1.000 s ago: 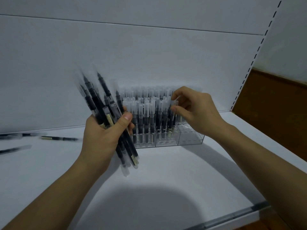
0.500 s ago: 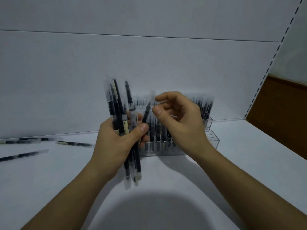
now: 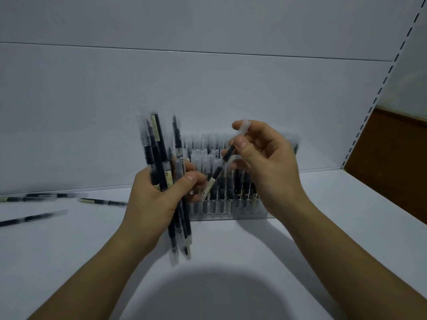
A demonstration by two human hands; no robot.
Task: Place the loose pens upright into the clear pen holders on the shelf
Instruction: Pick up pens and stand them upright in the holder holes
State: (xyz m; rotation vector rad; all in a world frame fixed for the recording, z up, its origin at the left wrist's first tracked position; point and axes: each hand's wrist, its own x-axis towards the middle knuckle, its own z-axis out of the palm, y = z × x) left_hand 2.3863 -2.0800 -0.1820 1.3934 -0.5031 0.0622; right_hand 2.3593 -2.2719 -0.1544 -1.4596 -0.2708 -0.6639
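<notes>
The right hand (image 3: 265,167) pinches one light, stiff, probably slick pen (image 3: 218,172) near its capped top, centre frame, tilted in front of the clear pen holders (image 3: 231,213), while the left hand (image 3: 154,202) curls its fingers round a bundle of pens (image 3: 159,158), so a high pinch seems right.

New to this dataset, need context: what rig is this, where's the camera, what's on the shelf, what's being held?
There is no machine here: a person works with two bare hands. Every picture comes from one wide-angle camera worn on the head, looking forward and down. The left hand grips a bundle of pens, roughly upright. The right hand pinches a single pen, tilted, between thumb and fingers. Behind the hands, on the white shelf, stands a clear pen holder with rows of pens standing in it. A few loose pens lie flat on the shelf at the left.
</notes>
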